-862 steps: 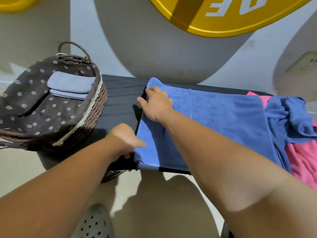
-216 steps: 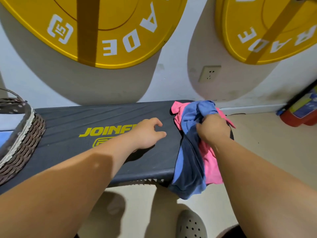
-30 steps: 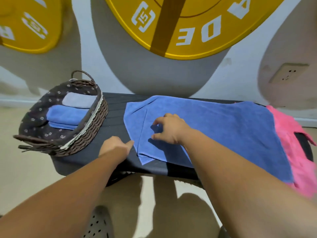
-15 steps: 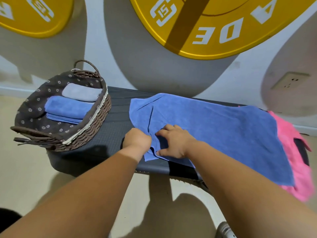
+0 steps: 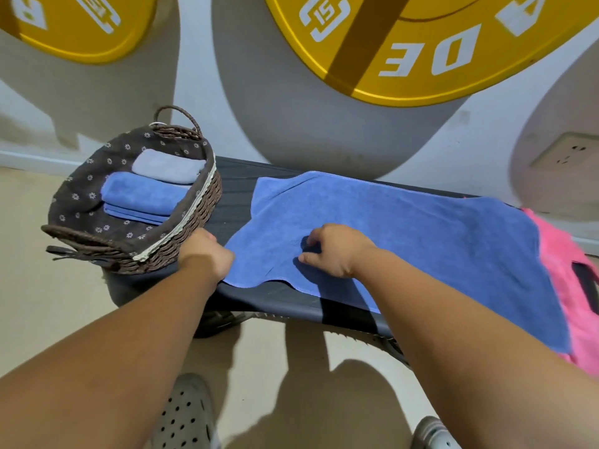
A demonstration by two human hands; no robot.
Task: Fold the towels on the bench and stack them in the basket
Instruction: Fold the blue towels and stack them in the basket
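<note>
Across the dark tabletop a blue towel lies spread flat, its right end overlapping a pink towel that waits underneath for its turn. The left hand sits at the towel's near-left corner, fingers curled down onto the edge; whether they actually pinch the cloth cannot be told, since the knuckles hide the tips. The right hand rests on the cloth a little inboard, fingers bent and bunching a small pucker of fabric, probably to anchor the towel while the corner is drawn out square. A flat, wrinkle-free sheet is what makes a clean first fold possible, so the step looks like smoothing, not yet folding.

At the tabletop's left end stands the wicker basket with its flowered lining, holding 3 folded towels: 1 pale grey piece on top of 2 blue ones.

Compared with 0.5 s ago, the left hand has slid leftward to the towel's corner, just beside the basket, and the crease near the towel's left end has been pulled out. The right hand has stayed put.
</note>
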